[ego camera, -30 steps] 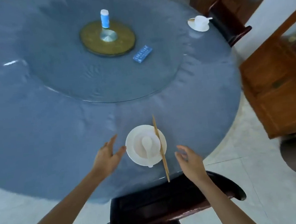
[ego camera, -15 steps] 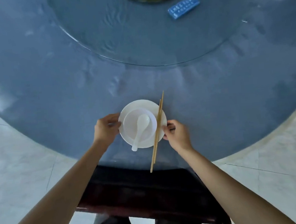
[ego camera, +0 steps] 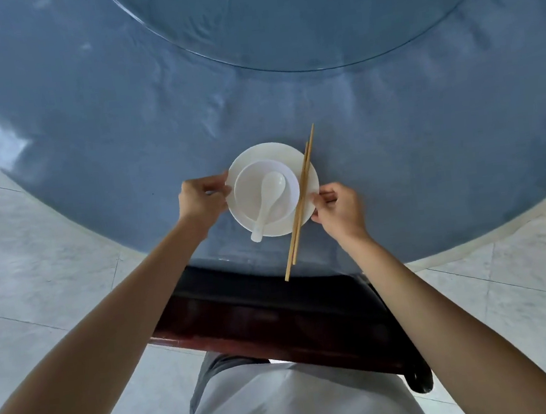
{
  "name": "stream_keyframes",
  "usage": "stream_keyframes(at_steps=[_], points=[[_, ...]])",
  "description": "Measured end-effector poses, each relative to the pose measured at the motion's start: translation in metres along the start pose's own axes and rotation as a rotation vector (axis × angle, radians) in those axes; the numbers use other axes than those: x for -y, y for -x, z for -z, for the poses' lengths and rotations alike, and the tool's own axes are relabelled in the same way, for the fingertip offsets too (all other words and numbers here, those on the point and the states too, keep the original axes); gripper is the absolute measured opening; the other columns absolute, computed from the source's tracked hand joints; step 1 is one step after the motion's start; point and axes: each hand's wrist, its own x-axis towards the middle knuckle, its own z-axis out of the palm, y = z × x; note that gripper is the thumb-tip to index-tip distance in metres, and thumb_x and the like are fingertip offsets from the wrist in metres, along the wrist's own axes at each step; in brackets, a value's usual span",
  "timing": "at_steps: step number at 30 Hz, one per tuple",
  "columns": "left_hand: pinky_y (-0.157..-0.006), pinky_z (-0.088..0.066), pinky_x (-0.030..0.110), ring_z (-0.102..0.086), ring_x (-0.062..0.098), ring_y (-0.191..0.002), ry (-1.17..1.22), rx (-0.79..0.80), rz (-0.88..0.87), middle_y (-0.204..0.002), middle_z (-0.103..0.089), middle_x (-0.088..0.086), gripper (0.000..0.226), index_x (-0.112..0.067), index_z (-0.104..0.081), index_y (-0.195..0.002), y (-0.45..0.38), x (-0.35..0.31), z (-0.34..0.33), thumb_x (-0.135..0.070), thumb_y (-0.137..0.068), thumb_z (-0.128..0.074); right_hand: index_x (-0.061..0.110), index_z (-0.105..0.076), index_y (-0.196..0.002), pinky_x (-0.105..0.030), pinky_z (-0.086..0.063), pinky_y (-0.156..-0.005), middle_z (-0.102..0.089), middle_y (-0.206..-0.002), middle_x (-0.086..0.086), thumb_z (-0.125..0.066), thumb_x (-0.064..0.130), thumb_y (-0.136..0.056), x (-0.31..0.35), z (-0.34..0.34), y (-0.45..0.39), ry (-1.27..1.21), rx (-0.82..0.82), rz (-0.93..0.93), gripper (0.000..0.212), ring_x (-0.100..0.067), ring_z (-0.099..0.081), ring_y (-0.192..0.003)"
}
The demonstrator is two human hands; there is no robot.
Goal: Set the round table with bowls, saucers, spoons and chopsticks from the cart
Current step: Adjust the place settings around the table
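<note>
Currently, my left hand and right hand pinch the saucer rims, apparently; I'd slide level, keeping chopsticks from rolling.

White saucer, bowl, spoon; tan chopsticks; blue tablecloth; dark reddish chair.

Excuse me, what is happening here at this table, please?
A person is setting a place at the round blue table. The left hand and right hand each pinch an edge of a white saucer. A bowl with a spoon sits on it, and chopsticks lie across its right side.
</note>
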Motion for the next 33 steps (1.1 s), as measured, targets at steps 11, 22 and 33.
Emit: stream_keyframes(at_steps=[11,22,33], points=[[-0.091,-0.063,0.045,-0.074,0.026,-0.095,0.064,0.029,0.03,-0.108,-0.078,0.008,0.029,-0.016,-0.081,-0.111,0.002,0.0,-0.017,-0.001,-0.088,-0.074,0.019,-0.068,-0.086,-0.035,-0.065,-0.058,-0.071,-0.084,-0.001,-0.074,0.014,-0.094,-0.003,0.011,0.003,-0.015,-0.069,-0.056,0.011,-0.017,-0.073,-0.076],[-0.084,-0.065,0.036,-0.069,0.018,-0.074,0.016,0.038,0.025,-0.091,-0.077,0.002,0.027,-0.019,-0.083,-0.109,0.0,-0.002,-0.019,-0.006,-0.088,-0.074,0.01,-0.072,-0.12,-0.04,-0.055,-0.085,-0.071,-0.104,-0.008,-0.07,0.016,-0.093,0.008,0.007,0.027,0.275,-0.219,0.233,0.027,-0.023,-0.068,-0.083],[-0.086,-0.065,0.042,-0.078,0.026,-0.1,0.117,0.076,0.057,-0.105,-0.081,0.005,0.034,-0.021,-0.082,-0.109,0.002,0.001,-0.017,0.003,-0.088,-0.069,0.012,-0.072,-0.127,-0.039,-0.06,-0.08,-0.066,-0.116,-0.003,-0.072,0.009,-0.09,0.004,-0.007,0.047,0.336,-0.151,0.359,0.036,-0.019,-0.066,-0.077]])
